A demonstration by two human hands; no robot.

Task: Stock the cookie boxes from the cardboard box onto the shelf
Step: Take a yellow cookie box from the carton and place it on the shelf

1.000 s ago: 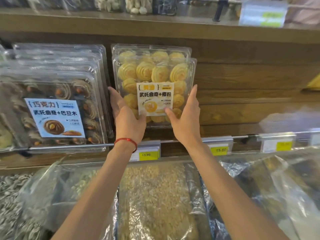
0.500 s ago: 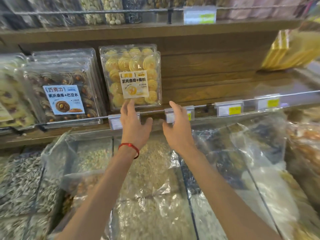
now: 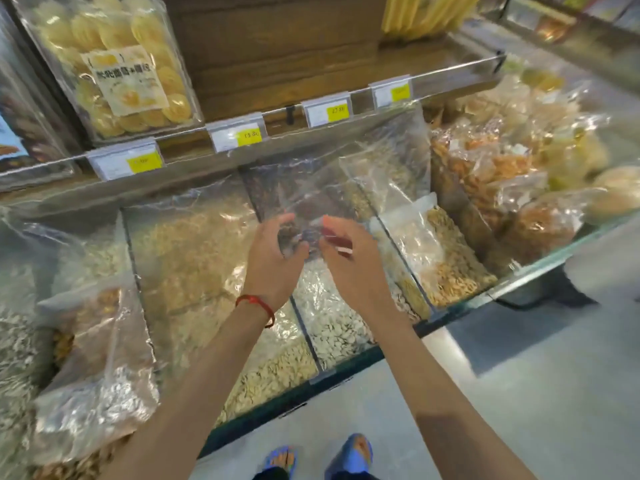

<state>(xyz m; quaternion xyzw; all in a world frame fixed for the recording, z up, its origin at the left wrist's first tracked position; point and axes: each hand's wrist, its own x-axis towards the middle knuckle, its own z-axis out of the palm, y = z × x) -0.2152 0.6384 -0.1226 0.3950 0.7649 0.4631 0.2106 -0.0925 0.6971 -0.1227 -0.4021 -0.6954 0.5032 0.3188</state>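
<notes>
At six o'clock, two blue sandals [image 3: 349, 453] stand on the grey floor [image 3: 519, 393]. Ahead of them both forearms stretch over glass bins [image 3: 346, 368] of seeds under clear plastic. The left hand [image 3: 273, 261], a red cord [image 3: 256, 304] at its wrist, and the right hand [image 3: 353, 268] hang at the centre, close together but not touching, fingers loosely curled and holding nothing. Beyond, price tags [image 3: 239, 136] with yellow patches line the shelf rail [image 3: 450, 72]. At eleven o'clock the cookie box [image 3: 114, 71] stands on edge on the wooden shelf [image 3: 415, 55], label facing out.
</notes>
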